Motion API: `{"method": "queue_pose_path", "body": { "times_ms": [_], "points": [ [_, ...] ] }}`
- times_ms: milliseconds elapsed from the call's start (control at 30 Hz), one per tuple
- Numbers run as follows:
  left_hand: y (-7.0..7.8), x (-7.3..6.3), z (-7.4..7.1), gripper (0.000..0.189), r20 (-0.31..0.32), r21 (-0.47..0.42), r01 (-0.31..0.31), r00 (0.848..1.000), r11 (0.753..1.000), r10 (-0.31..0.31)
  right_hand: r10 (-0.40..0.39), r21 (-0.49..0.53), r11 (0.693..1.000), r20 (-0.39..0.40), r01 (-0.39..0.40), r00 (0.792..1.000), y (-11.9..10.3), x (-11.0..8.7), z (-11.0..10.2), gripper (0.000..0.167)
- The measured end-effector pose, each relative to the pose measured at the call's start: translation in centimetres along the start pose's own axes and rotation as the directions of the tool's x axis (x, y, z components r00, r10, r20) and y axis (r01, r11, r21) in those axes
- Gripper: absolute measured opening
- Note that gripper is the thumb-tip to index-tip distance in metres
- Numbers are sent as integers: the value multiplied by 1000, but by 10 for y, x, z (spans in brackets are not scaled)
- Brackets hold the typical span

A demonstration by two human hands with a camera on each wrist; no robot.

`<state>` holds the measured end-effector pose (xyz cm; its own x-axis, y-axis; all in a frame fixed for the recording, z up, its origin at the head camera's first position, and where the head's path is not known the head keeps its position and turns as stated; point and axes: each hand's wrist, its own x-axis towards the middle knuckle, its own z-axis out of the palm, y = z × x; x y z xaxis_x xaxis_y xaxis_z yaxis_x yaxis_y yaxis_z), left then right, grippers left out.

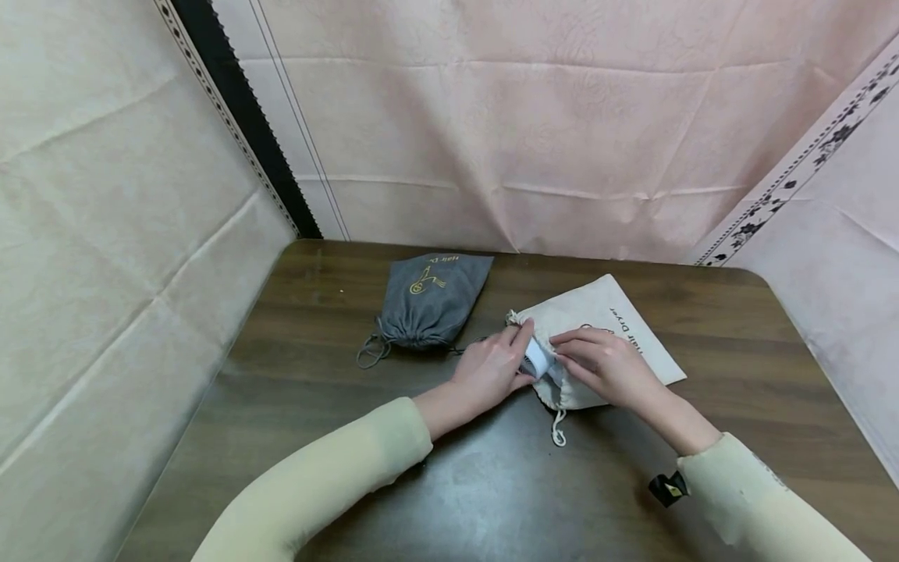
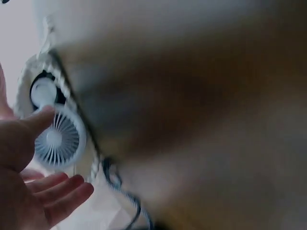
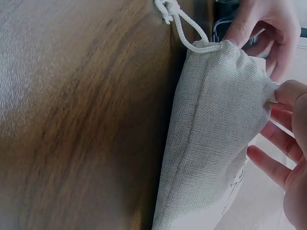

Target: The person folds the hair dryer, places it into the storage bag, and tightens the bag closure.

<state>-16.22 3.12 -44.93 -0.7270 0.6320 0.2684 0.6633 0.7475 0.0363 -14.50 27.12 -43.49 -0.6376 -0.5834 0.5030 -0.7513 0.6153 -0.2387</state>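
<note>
A cream drawstring bag [image 1: 588, 303] printed "Hair Dryer" lies on the table, its mouth turned to the left. From that mouth a pale blue-white small fan [image 1: 538, 357] sticks out; its round slatted grille [image 2: 56, 139] shows in the left wrist view. My left hand [image 1: 492, 365] holds the fan's grille end between thumb and fingers. The rest of the fan is hidden in the cloth. With thumb and forefinger, my right hand [image 1: 609, 365] pinches the rim of the bag's mouth, seen in the right wrist view beside the grey-beige fabric [image 3: 216, 120].
A dark grey drawstring bag [image 1: 437, 300] with gold print lies left of the cream one, its cord trailing. The cream bag's white cord [image 1: 559, 429] hangs toward the front. Brown wooden table [image 1: 295, 398]; cloth curtains [image 1: 548, 140] stand behind and at the sides.
</note>
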Motion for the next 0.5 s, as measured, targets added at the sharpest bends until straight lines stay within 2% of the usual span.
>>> {"method": "queue_pose_path", "body": {
  "times_ms": [67, 167, 300, 400, 500],
  "points": [
    [-7, 5, -6, 86, 14, 24, -19, 1000, 1000, 19, 6, -6, 1000, -1, -6, 1000, 0, -1, -1, 17],
    [-19, 15, -13, 81, 68, 24, -88, 994, 996, 87, 10, -14, 1000, -4, -10, 1000, 1, -1, -2, 17],
    [-29, 28, -18, 80, 167, -48, -178, 969, 983, 184, 4, -23, 1000, -1, -4, 1000, 0, -2, -3, 17],
    [-34, 34, -16, 78, 213, -101, -189, 955, 977, 207, -3, -27, 1000, 0, 3, 1000, 0, -2, -5, 16],
    [-36, 35, -11, 72, 233, -147, -168, 952, 975, 199, -6, -28, 1000, 1, 6, 1000, 0, -2, -6, 17]
  ]
}}
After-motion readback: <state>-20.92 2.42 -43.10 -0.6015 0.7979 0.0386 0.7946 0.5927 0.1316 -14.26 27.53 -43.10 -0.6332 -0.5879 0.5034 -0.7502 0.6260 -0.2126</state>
